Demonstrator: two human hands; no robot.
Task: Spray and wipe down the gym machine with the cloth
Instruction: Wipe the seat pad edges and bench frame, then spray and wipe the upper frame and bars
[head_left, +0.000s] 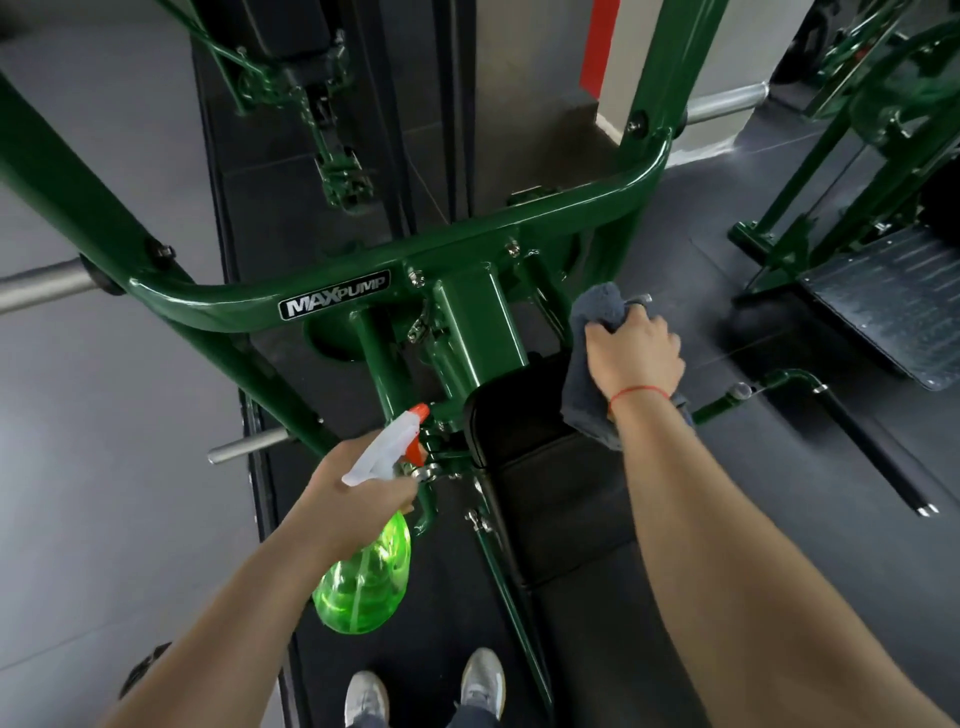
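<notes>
Cloth (584, 384) bunched in right hand (636, 358) beside the pad (550, 467) for wiping, bottle (369, 571) clasped by left hand (358, 499), aimed at frame (467, 312) for spraying.

The gym machine frame (467, 228) is metal under a glossy dark-green paint that catches the light along its tubes. The weight pegs (47, 285) are unpainted, brushed grey metal with a dull shine. The seat pad (550, 467) is black upholstery, smooth and mostly matt. The cloth (592, 312) is grey, soft and nappy, like microfibre. The spray bottle (369, 577) is glossy, see-through green plastic, with a cloudy white plastic trigger head (389, 441) and an opaque orange nozzle (418, 413). The floor (130, 493) is grey, matt and smooth.
</notes>
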